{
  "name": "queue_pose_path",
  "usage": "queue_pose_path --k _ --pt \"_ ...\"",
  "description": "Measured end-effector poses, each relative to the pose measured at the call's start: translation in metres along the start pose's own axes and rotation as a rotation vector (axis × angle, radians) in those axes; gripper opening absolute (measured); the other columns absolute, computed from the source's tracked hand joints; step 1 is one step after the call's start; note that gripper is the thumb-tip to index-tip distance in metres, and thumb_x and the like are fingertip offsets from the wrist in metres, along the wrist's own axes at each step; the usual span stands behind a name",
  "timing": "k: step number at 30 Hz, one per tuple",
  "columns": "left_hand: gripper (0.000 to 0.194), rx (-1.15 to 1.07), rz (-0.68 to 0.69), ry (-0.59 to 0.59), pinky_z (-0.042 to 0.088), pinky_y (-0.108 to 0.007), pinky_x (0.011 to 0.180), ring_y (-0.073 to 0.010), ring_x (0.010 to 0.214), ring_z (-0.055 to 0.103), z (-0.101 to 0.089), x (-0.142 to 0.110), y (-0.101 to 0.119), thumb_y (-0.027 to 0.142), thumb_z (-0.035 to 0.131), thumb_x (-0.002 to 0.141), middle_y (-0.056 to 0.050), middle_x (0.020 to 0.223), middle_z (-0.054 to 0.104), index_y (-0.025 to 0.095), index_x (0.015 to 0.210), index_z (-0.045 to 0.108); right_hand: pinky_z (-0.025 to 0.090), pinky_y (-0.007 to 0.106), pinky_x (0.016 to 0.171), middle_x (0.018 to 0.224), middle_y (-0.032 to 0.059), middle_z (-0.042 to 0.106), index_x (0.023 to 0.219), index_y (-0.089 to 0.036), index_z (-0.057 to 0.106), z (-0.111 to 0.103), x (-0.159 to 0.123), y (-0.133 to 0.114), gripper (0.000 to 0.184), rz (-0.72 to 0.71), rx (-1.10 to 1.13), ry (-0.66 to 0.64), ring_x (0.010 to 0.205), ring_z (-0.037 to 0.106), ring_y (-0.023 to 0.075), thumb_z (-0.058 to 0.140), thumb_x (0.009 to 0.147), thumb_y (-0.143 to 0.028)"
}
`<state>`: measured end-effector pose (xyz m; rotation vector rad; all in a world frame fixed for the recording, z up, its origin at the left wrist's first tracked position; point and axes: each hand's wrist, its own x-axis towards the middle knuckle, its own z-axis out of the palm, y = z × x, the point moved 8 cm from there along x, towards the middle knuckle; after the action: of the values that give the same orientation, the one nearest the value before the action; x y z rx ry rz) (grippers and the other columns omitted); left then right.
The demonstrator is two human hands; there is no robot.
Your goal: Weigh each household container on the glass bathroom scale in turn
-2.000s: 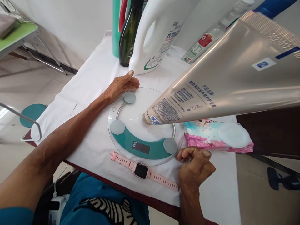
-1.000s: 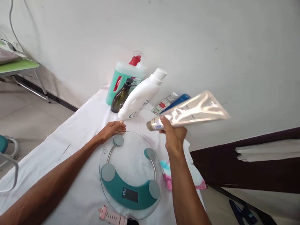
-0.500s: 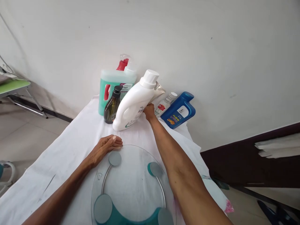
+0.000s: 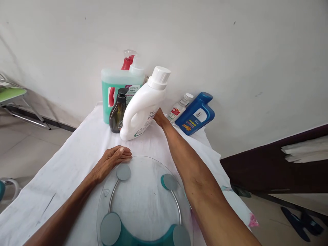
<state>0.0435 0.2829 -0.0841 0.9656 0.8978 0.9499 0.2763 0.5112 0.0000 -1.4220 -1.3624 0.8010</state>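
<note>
My left hand (image 4: pixel 110 160) lies flat and open on the white cloth (image 4: pixel 74 153), its fingertips at the far rim of a round glass scale (image 4: pixel 143 201). My right hand (image 4: pixel 159 118) reaches to the back of the table and sits against the right side of a leaning white detergent bottle (image 4: pixel 143 109). Its fingers are hidden behind that bottle, so what they hold cannot be seen. The silver tube is out of sight.
Along the wall stand a green jug with a red sprayer (image 4: pixel 112 85), a dark pump bottle (image 4: pixel 116 112), a small clear bottle (image 4: pixel 178 108) and a blue bottle (image 4: pixel 196 114). A pink packet corner (image 4: pixel 252 222) shows at the right edge. A green table (image 4: pixel 10 94) stands at far left.
My right hand lifted the silver tube from the scale, carried it to the back and behind the white bottle, where it is now hidden. My left hand stayed at the scale's rim.
</note>
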Motion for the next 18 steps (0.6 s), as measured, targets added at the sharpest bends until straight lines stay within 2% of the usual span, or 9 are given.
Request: queue_pose_path --k 3,5,7,8,10,12,15,18 --pt "0.061 -0.011 -0.001 0.002 0.054 -0.054 0.124 -0.0384 0.13 0.074 0.0 0.001 0.0 0.074 0.077 0.093 -0.017 0.128 0.079 0.018 0.118 0.08 0.059 0.027 0.086 0.094 0.0017 0.074 0.104 -0.007 0.075 -0.011 -0.008 -0.012 0.044 -0.027 -0.112 -0.053 0.08 0.065 0.0084 0.061 0.103 -0.049" --pt "0.063 -0.012 0.004 -0.001 0.054 -0.056 0.124 -0.0388 0.13 0.074 0.0 0.001 0.001 0.074 0.078 0.092 -0.017 0.128 0.079 0.017 0.118 0.08 0.059 0.031 0.09 0.093 0.0029 0.075 0.098 -0.009 0.074 -0.029 -0.01 -0.022 0.039 -0.057 -0.191 0.001 0.083 0.066 0.0113 0.059 0.1 -0.045" --pt "0.065 -0.009 0.011 -0.004 0.053 -0.057 0.124 -0.039 0.129 0.074 0.0 0.001 0.001 0.075 0.078 0.092 -0.018 0.128 0.078 0.016 0.118 0.079 0.059 0.042 0.103 0.109 0.0092 0.076 0.104 -0.014 0.072 -0.056 -0.009 -0.036 0.023 -0.11 -0.282 0.146 0.105 0.07 0.0213 0.066 0.097 -0.035" --pt "0.066 -0.006 0.013 -0.004 0.053 -0.057 0.124 -0.0392 0.128 0.074 0.0 0.0 0.002 0.076 0.078 0.091 -0.018 0.128 0.078 0.015 0.118 0.079 0.055 0.048 0.112 0.124 0.013 0.074 0.111 -0.016 0.071 -0.071 -0.009 -0.044 0.021 -0.147 -0.326 0.241 0.121 0.067 0.0268 0.069 0.095 -0.03" --pt "0.067 0.001 0.013 -0.007 0.053 -0.058 0.124 -0.0393 0.128 0.075 0.001 -0.001 0.003 0.077 0.078 0.091 -0.018 0.127 0.078 0.015 0.117 0.079 0.043 0.055 0.125 0.152 0.018 0.059 0.13 -0.019 0.064 -0.099 -0.006 -0.056 0.039 -0.21 -0.463 0.422 0.149 0.05 0.033 0.072 0.092 -0.023" --pt "0.068 0.007 0.008 -0.006 0.052 -0.058 0.124 -0.0396 0.128 0.075 0.002 -0.002 0.005 0.078 0.078 0.09 -0.019 0.127 0.078 0.015 0.117 0.079 0.04 0.059 0.126 0.163 0.0219 0.047 0.145 -0.017 0.055 -0.117 0.003 -0.06 0.058 -0.208 -0.658 0.531 0.157 0.039 0.0375 0.075 0.09 -0.024" --pt "0.069 0.014 0.008 -0.004 0.053 -0.058 0.122 -0.0398 0.128 0.074 0.003 -0.003 0.008 0.078 0.078 0.09 -0.019 0.127 0.078 0.015 0.116 0.079 0.047 0.062 0.115 0.148 0.0285 0.054 0.145 -0.01 0.052 -0.127 0.026 -0.05 0.06 -0.161 -0.875 0.513 0.145 0.051 0.0426 0.073 0.092 -0.03" --pt "0.07 0.015 0.019 -0.007 0.053 -0.058 0.121 -0.039 0.127 0.074 0.003 -0.002 0.008 0.081 0.077 0.089 -0.018 0.123 0.079 0.015 0.114 0.079 0.05 0.059 0.107 0.135 0.0272 0.059 0.137 -0.011 0.055 -0.124 0.043 -0.041 0.048 -0.212 -0.918 0.428 0.13 0.06 0.0396 0.066 0.095 -0.031"
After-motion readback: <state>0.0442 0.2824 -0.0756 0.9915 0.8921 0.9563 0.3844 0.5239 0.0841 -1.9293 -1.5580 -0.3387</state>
